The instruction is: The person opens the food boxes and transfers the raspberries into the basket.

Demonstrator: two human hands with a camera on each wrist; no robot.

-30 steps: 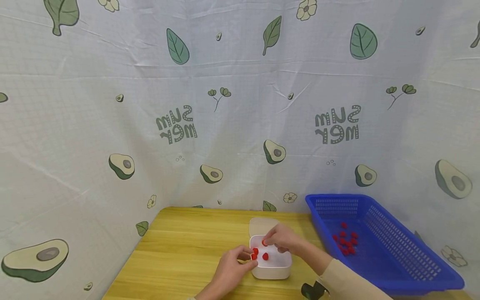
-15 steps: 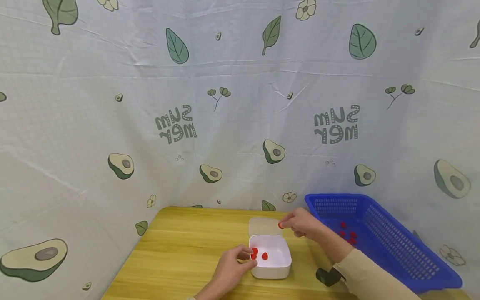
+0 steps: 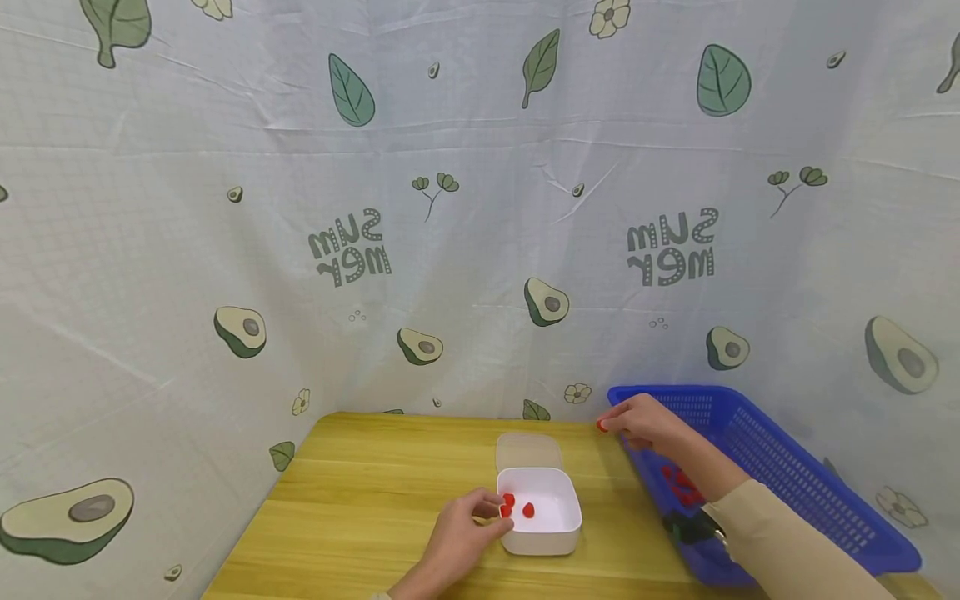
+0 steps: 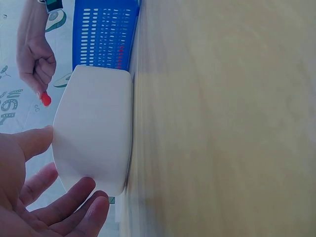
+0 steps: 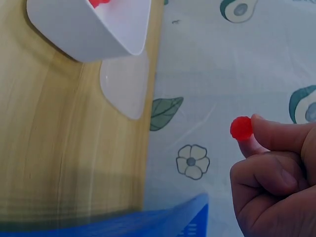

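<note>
My right hand [image 3: 647, 423] pinches a red raspberry [image 5: 241, 128] between thumb and index finger, above the near-left corner of the blue basket [image 3: 813, 467]. The other fingers are curled in, as the right wrist view shows. A small white box [image 3: 542, 543] stands on the table with several raspberries [image 3: 528, 510] inside its left half. At the box's left side rests my left hand [image 3: 461, 533], thumb and fingertips spread against its wall and rim. In the left wrist view the box wall [image 4: 96, 123] fills the space beyond those fingers.
A pale translucent lid [image 3: 528, 451] lies on the wooden table [image 3: 375, 483] just behind the box. More raspberries [image 3: 681, 480] lie in the basket, partly hidden by my right arm. A printed curtain [image 3: 480, 250] hangs behind and along the left.
My right hand has lifted out of the white box with the raspberry and moved right and up to the basket's edge. My left hand stays at the box.
</note>
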